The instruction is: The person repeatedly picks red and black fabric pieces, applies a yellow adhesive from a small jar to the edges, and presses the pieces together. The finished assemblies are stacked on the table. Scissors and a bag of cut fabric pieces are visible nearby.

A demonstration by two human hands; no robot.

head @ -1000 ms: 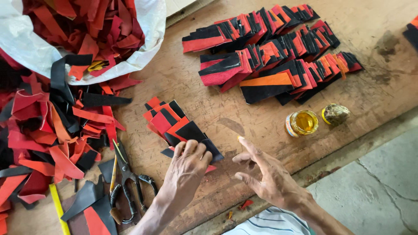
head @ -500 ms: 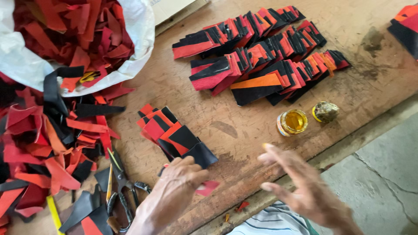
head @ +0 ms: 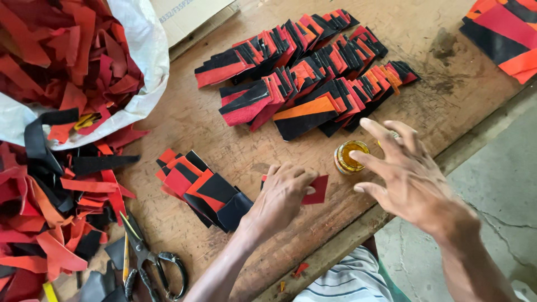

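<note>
While pinning a small red piece flat to the wooden table under bent fingers, left hand pressing rather than clasping, near the front edge.
Right hand spread wide and empty, fingertips hovering over a small open jar of yellow liquid, apparently glue, kept just right of the piece for easy dipping. Just left, a short fanned row of red-and-black strips, overlapped so each stays separate; farther back, longer fanned rows laid the same way. At far left, loose offcuts heaped under a white sack, with scissors at the near edge within reach.
</note>
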